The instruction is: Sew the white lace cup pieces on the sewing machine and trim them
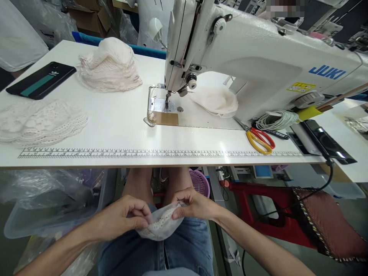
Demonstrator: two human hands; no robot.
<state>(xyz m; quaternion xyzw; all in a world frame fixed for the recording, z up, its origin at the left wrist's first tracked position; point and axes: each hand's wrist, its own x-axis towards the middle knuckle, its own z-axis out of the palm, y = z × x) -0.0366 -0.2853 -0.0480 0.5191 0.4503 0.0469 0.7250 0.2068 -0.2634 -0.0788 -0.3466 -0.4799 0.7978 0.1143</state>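
Low in your view, just above your blue denim shorts (184,245), the small, thin, off-white cloth piece (165,227) is stretched between your two hands, below the front edge of the white sewing table (115,130). Your left hand (133,216) is at its left end, fingers curled in and nearly closed, with thumb and fingertips pinching the fabric; how deep the fingers reach into it you cannot tell. Your right hand (191,205) has the upper right end, thumb pressed flat on the near face and the bent fingers behind, closed on the cloth.

Between them, the cloth sags into a rounded, pouch-like curve. It looks soft and slightly sheer, with a bumpy, lacy band running slantwise along its length and a smooth, plain belly beneath.

Up on the table, well apart from your hands, a rumpled stack of cream lace-edged cloth (110,69) sits left of the white JUKI sewing machine (253,53), and a flatter spread of white scalloped lace pieces (43,122) lies nearer you, by the table's left end.
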